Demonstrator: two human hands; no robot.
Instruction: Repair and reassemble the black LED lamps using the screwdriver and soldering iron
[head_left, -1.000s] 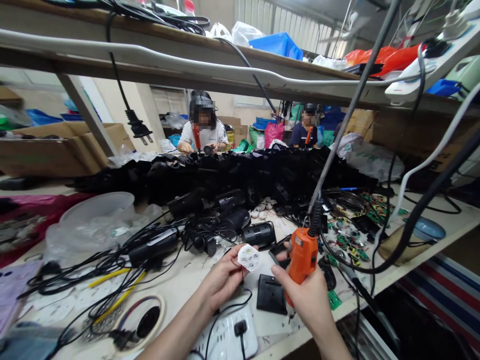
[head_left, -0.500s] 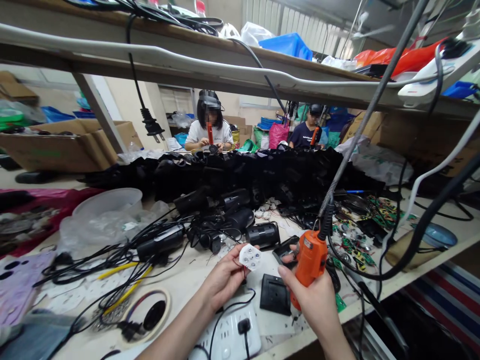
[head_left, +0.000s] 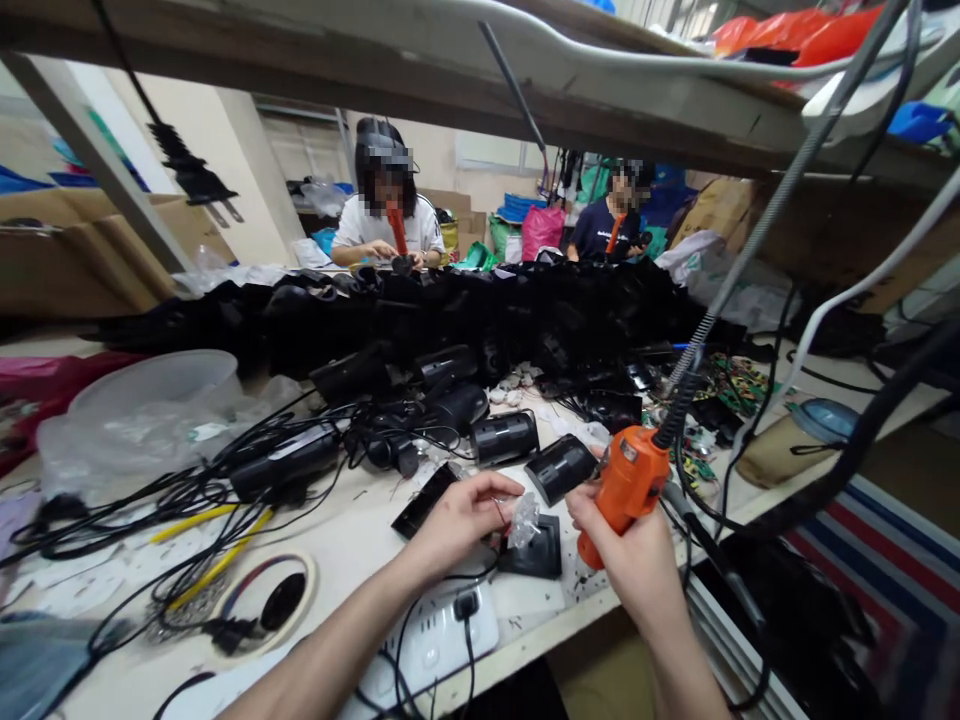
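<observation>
Your left hand point(head_left: 469, 512) pinches the small, clear plastic lens piece with thin wires point(head_left: 525, 521), above the black square plastic part point(head_left: 541, 549); grip it by its rim, leaving its face and wires unpressed; your right hand point(head_left: 639, 560) is wrapped around the orange, corded power driver point(head_left: 627, 480), near the black cylindrical housing point(head_left: 561, 468); hold the driver upright, its lower end away from your fingers.
</observation>
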